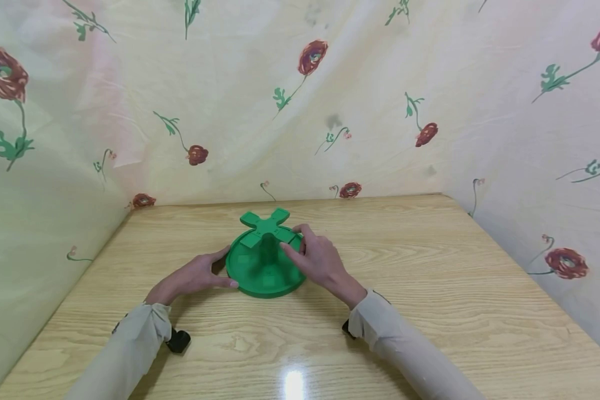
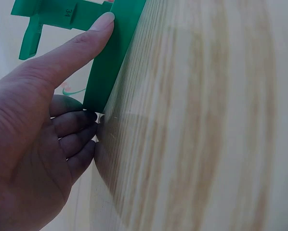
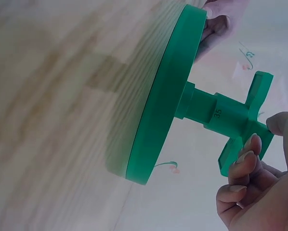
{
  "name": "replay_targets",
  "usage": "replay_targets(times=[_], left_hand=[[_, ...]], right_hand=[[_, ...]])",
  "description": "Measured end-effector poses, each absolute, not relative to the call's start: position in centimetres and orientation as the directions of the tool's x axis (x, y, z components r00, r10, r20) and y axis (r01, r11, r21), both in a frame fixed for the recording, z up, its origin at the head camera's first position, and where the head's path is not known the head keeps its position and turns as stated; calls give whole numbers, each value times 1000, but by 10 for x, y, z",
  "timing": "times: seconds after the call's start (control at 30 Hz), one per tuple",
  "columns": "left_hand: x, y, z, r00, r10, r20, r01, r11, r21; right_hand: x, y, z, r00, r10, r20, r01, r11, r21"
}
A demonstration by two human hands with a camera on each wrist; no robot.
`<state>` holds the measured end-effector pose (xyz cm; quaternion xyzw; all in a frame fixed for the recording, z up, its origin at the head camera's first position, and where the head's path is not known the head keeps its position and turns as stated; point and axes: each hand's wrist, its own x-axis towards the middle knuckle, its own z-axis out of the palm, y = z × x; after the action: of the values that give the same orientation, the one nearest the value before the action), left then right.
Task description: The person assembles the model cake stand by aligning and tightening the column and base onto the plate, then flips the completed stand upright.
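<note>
A green round base (image 1: 247, 280) rests on the wooden table. From its middle rises a short green post (image 3: 200, 106), and a four-armed green cross (image 1: 267, 225) tops it. Printed numbers show on the cross's parts in both wrist views. My left hand (image 1: 200, 273) grips the base at its left edge, the thumb (image 2: 103, 24) on the rim and the other fingers curled by the far side. My right hand (image 1: 322, 260) pinches one arm of the cross between thumb and fingers, above the base's right side. The pinched arm is partly hidden by the fingers.
The wooden table (image 1: 430, 289) reaches to a flower-patterned cloth (image 1: 240, 100) hung behind it and at both sides. Dark wrist devices (image 1: 178, 341) show under the sleeves, close over the tabletop.
</note>
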<state>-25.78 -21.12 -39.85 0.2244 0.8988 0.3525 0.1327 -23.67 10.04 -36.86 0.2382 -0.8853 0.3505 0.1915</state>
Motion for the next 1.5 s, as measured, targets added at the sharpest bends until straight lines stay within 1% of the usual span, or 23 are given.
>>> replay_targets(times=[0.47,0.63,0.83,1.03,1.2,1.4,1.5], left_hand=[[-257,-213,-399,-862,501,-76,311,642,701],[-257,-212,-398,-866,494,-77,308,648,697],[-257,-212,-398,-874,479,-82,297,659,691],[-258,-212,-399,-875,476,-88,290,660,693],[-257,-212,-399,-872,483,-80,301,659,689],[-257,-213,-400,-868,492,-73,315,658,684],[-257,-214,-400,-865,496,-70,319,653,687]], right_hand=[[-233,98,-370,-801,-292,523,-576,617,-537],[-233,97,-369,-790,-308,530,-591,611,-526],[-233,97,-368,-791,-315,525,-590,620,-517],[-233,97,-369,-791,-326,517,-597,596,-538],[-234,103,-370,-818,-330,471,-572,553,-606],[-247,122,-370,-872,-328,363,-488,548,-679],[-255,135,-371,-881,-367,298,-469,589,-659]])
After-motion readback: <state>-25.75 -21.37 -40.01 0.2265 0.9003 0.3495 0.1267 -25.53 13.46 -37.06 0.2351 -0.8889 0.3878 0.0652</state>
